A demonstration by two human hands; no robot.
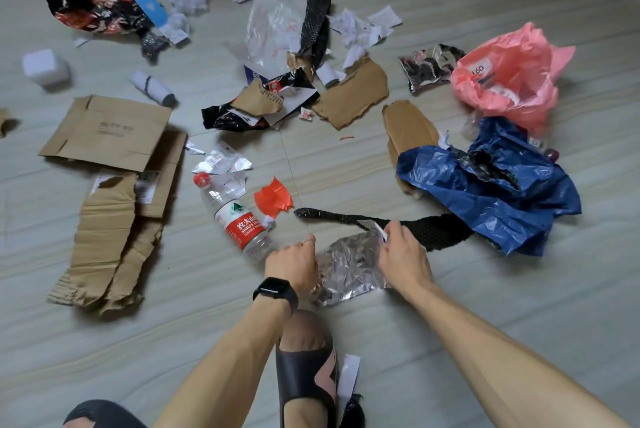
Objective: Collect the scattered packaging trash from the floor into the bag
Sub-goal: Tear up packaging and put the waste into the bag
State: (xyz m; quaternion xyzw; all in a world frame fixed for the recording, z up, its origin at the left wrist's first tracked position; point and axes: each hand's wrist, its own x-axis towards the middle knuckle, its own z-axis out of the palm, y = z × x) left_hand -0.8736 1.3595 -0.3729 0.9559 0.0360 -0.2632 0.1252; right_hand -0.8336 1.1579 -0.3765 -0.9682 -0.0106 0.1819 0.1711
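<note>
Little of the job looked done. Both hands were on a crumpled foil [349, 270] low over the floor [329, 168]. The left hand [292, 266] was curled round its left edge and the right hand [403, 256] pinched its far right corner. A blue bag [491, 185] lay just to the right, and a pink bag [509, 81] beyond it held something. Which one was the collecting bag could not be told. Nearly all the trash was scattered: cardboard [104, 130], a bottle [235, 216], a black strip [346, 218], wrappers [93, 8] and paper scraps [360, 26] farther off.
</note>
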